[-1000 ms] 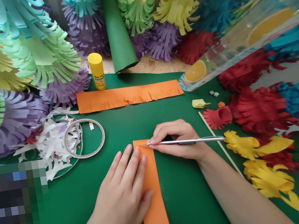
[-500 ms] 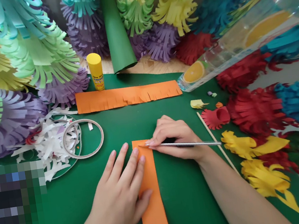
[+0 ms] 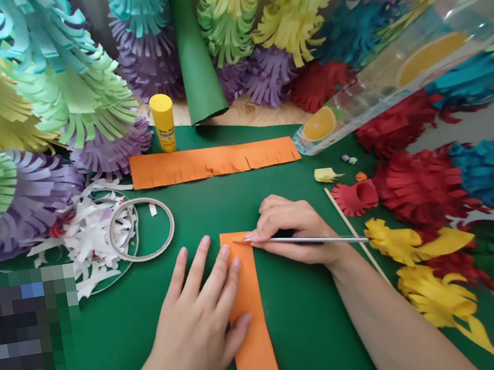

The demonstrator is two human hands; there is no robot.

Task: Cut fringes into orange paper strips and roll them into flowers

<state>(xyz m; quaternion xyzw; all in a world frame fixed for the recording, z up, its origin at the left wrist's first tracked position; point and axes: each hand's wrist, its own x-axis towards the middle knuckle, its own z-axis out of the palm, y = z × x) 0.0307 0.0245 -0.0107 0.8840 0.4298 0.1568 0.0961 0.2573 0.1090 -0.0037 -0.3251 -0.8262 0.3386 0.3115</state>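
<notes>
I stand here and watch two hands at work on a green table top (image 3: 316, 335). A plain orange strip (image 3: 253, 332) lies on it, running from the near edge up to the middle. The left hand (image 3: 196, 322) is spread flat. Its palm side faces down, and the tips of some fingers and the thumb rest on the left side of the strip, so it looks pinned there. The right hand (image 3: 298, 230) pinches a thin silver tool (image 3: 320, 238) between thumb and fingers, like a pencil. The tool's tip is at the far end of the strip, near its right edge, and a little slit shows there in the paper.

I think the step in hand is cutting a slit across the strip. The next move calls for a firm left hand and a straight, gentle pull, with fingertips out of the tip's way. If the paper slips, the slit could go crooked or rip.

The strip sits between the two hands: under the left fingers, and just to the left of the right hand. Much of it comes down past the left thumb, and no slits show on that part. Farther back lies another orange strip (image 3: 210, 161), with short slits along its near side, well apart from both hands.
</notes>
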